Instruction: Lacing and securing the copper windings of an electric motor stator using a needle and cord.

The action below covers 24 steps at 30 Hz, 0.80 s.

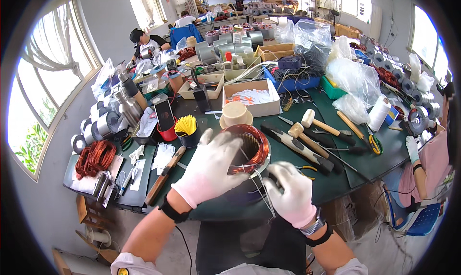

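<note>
At the near edge of the green bench, a white-gloved left hand is lying half open against a copper-wound stator; how firmly it is gripping, I cannot tell. Just to its right, the gloved right hand is curling its fingers beside white cords hanging off the stator's near rim, and whether it is pinching one isn't showing. A wooden-handled tool is lying left of the left hand, while a wooden mallet is resting beyond the right.
</note>
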Motion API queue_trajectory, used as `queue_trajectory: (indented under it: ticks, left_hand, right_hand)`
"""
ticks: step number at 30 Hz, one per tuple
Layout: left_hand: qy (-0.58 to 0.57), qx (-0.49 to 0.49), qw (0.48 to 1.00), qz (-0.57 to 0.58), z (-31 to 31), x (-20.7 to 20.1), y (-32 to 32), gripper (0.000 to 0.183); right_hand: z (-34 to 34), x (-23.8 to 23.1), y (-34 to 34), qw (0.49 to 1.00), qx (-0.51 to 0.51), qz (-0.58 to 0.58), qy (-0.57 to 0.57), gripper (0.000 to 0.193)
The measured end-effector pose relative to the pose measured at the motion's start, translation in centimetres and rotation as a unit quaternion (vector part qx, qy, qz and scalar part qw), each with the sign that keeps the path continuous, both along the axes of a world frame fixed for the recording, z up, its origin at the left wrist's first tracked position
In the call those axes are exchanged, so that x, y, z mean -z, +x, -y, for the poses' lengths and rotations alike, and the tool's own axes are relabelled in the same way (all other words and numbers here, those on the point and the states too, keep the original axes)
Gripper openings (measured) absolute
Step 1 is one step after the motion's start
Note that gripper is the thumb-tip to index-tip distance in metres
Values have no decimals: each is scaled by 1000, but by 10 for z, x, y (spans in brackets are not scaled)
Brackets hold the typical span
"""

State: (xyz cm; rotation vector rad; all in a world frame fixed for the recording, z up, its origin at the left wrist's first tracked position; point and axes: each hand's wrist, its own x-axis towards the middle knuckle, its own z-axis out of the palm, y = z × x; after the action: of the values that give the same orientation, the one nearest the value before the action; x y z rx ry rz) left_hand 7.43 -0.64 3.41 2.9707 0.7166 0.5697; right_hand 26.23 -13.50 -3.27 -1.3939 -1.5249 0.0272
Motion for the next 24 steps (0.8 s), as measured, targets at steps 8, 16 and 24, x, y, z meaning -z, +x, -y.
queue_trajectory:
  ticks: [8, 16, 24]
  left_hand:
    - [-27, -6, 981, 195, 18, 43, -9, 93]
    - [52, 61, 958, 277, 16, 66, -7, 41]
    - [34, 62, 954, 292, 17, 65, 10, 32]
  right_hand:
    - [-11, -25, -2, 898, -189, -337, -212, 24]
    - [20, -1, -28, 931, -62, -335, -132, 16]
    - [9, -53, 27, 988, -99, 13, 119, 17]
